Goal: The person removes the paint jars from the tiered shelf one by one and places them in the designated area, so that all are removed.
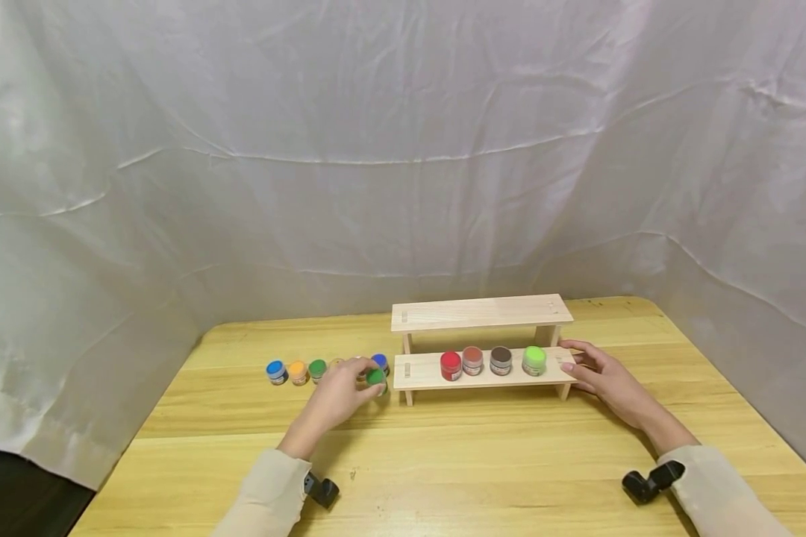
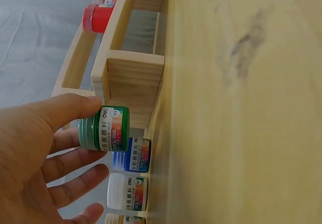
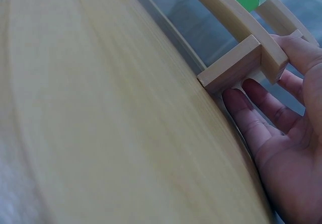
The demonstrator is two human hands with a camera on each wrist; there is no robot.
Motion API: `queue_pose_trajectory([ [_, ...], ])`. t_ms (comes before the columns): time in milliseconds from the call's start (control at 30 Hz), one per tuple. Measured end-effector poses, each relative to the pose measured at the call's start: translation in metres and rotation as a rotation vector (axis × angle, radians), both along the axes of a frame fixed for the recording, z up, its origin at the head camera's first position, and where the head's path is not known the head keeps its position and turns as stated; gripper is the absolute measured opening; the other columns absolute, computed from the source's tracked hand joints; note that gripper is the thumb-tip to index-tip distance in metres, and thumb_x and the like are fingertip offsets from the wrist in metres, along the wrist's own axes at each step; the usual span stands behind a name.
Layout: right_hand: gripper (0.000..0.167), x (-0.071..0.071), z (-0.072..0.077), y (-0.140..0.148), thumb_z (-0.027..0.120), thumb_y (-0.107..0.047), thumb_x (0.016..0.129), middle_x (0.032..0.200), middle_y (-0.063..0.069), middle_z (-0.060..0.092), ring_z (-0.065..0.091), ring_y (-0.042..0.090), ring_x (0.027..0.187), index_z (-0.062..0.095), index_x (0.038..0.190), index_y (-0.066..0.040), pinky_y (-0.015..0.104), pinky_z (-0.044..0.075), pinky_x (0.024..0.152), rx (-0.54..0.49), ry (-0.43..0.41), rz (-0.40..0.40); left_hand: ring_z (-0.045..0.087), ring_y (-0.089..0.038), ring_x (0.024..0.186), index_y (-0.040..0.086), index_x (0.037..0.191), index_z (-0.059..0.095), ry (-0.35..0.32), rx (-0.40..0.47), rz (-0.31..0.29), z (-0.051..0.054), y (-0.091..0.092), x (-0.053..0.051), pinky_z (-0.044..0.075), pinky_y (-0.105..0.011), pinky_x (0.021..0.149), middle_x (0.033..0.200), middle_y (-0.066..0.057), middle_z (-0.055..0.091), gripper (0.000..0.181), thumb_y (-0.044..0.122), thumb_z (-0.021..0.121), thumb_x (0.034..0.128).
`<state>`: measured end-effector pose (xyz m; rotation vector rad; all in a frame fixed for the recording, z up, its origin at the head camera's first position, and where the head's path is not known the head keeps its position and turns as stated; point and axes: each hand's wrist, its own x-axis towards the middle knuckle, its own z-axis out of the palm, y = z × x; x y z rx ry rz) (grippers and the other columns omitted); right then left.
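Observation:
My left hand (image 1: 338,393) pinches a green paint jar (image 2: 113,128) between thumb and fingers, holding it just above the table, left of a two-tier wooden shelf (image 1: 416,379). In the left wrist view the remaining fingers spread loosely. At the shelf's right end, my right hand (image 1: 614,389) grips the lower board, thumb on top and fingers beside the leg. Along that board stand a red jar (image 1: 451,366), a reddish-brown jar (image 1: 472,361), a dark brown jar (image 1: 500,361) and a lime green jar (image 1: 533,361).
On the table (image 1: 457,462), left of the shelf, a row of jars includes a blue jar (image 1: 277,371), an orange jar (image 1: 298,372), another green jar (image 1: 317,369), a white-lidded jar (image 2: 128,191) and a dark blue jar (image 1: 380,362). My left hand partly covers this row. A grey curtain (image 1: 389,186) hangs behind.

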<state>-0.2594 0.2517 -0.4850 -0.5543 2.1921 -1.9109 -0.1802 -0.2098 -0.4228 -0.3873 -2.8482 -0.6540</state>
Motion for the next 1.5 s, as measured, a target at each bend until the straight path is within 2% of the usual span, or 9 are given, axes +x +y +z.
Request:
queue_pose_trajectory([
  [200,0.059,0.001,0.001,-0.001,0.059,-0.019,0.100,0.122,0.028,0.044,0.059,0.010,0.099,0.031,0.147,0.003,0.025,0.054,0.084,0.005,0.003,-0.002,0.061,-0.015,0.085,0.016,0.108,0.069,-0.044,-0.041,0.012,-0.004,0.002,0.002,0.053,-0.037,0.074,0.095,0.005,0.065,0.028,0.032,0.076,0.0862],
  [500,0.058,0.000,-0.001,0.000,0.059,-0.018,0.100,0.121,0.027,0.044,0.059,0.010,0.099,0.032,0.146,0.003,0.025,0.054,0.084,0.003,0.008,-0.005,0.060,-0.014,0.083,0.013,0.104,0.068,-0.093,-0.009,-0.009,-0.003,0.004,0.005,0.052,-0.035,0.073,0.094,0.002,0.067,0.030,0.031,0.079,0.0829],
  [700,0.059,0.001,0.000,-0.001,0.059,-0.019,0.100,0.121,0.027,0.045,0.059,0.010,0.099,0.032,0.146,0.003,0.025,0.054,0.084,0.006,0.008,-0.007,0.063,-0.022,0.096,0.014,0.110,0.068,-0.118,0.039,0.016,0.000,0.002,0.006,0.053,-0.042,0.082,0.103,-0.001,0.068,0.037,0.036,0.079,0.0822],
  [867,0.059,0.001,0.000,0.000,0.060,-0.020,0.099,0.121,0.028,0.045,0.059,0.010,0.099,0.032,0.146,0.003,0.025,0.054,0.084,0.020,0.015,-0.012,0.063,-0.028,0.104,0.012,0.115,0.068,-0.071,0.080,0.003,0.009,0.005,0.010,0.052,-0.047,0.086,0.111,-0.002,0.068,0.039,0.037,0.075,0.0861],
  [1033,0.059,0.001,0.000,0.000,0.059,-0.020,0.100,0.122,0.029,0.045,0.059,0.010,0.099,0.032,0.147,0.003,0.025,0.054,0.084,0.029,0.022,-0.012,0.063,-0.028,0.102,0.010,0.117,0.067,-0.007,0.088,-0.075,0.015,0.012,0.013,0.053,-0.045,0.085,0.109,-0.003,0.067,0.038,0.037,0.071,0.0895],
  [1133,0.059,0.001,-0.001,0.000,0.059,-0.020,0.100,0.123,0.029,0.045,0.059,0.010,0.099,0.033,0.147,0.002,0.026,0.054,0.084,0.036,0.026,-0.012,0.063,-0.027,0.103,0.011,0.119,0.067,0.034,0.079,-0.118,0.016,0.019,0.013,0.052,-0.044,0.086,0.113,-0.004,0.066,0.040,0.041,0.068,0.0918],
  [1300,0.059,0.001,-0.001,0.000,0.059,-0.021,0.100,0.122,0.028,0.045,0.059,0.011,0.100,0.032,0.147,0.002,0.026,0.054,0.083,0.039,0.023,-0.012,0.061,-0.023,0.109,0.015,0.122,0.066,0.089,0.064,-0.132,0.019,0.033,0.013,0.050,-0.046,0.092,0.122,0.000,0.065,0.044,0.048,0.063,0.0932],
  [1500,0.060,0.001,0.000,0.000,0.060,-0.021,0.099,0.123,0.028,0.044,0.059,0.010,0.100,0.031,0.147,0.002,0.026,0.054,0.084,0.033,0.016,-0.014,0.058,-0.023,0.116,0.014,0.126,0.064,0.117,0.074,-0.168,0.024,0.051,0.008,0.047,-0.044,0.098,0.125,-0.001,0.064,0.044,0.044,0.065,0.0928],
])
